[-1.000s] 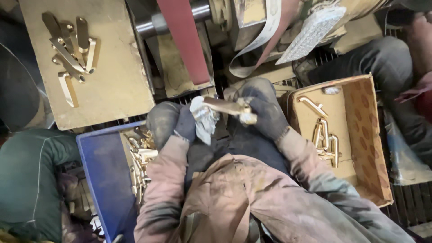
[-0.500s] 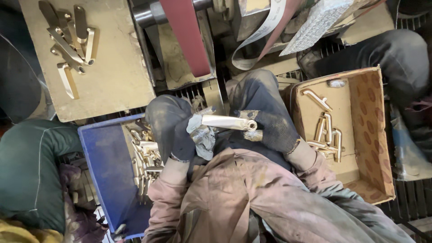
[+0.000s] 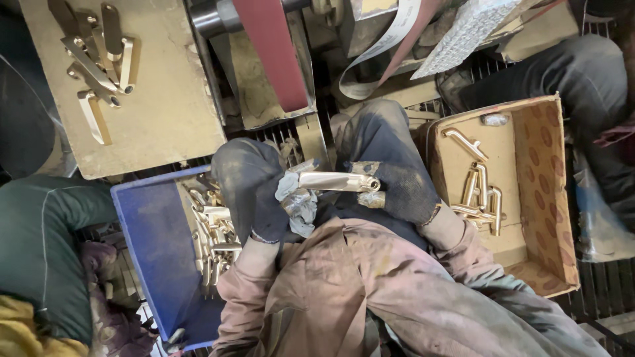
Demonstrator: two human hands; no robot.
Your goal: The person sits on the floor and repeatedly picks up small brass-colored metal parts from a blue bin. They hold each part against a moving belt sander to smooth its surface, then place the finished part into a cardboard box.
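Nearest the camera, we saw a person's dusty brown jacket sleeves (image 3: pixel 370 291) reaching forward; both hands wore dark, grimy work gloves. Our left hand (image 3: pixel 248 188) was clenched around a crumpled grey rag (image 3: pixel 299 201) and one end of a pale brass lever handle (image 3: pixel 337 181); our right hand (image 3: pixel 397 178) was pinching the handle's other end, where a short round boss showed. The handle lay level between the two hands, its long axis running left to right, neither hand nearer than the other; it sat just short of the machine ahead. Left of the hands stood a blue plastic crate (image 3: pixel 149 244) heaped with brass handles; right of them, an open brown cardboard box (image 3: pixel 549 185) held a few more. Beyond, a red sanding belt (image 3: pixel 271 53) ran away from us; farther left, a dusty tan board (image 3: pixel 172 112) carried several handles.
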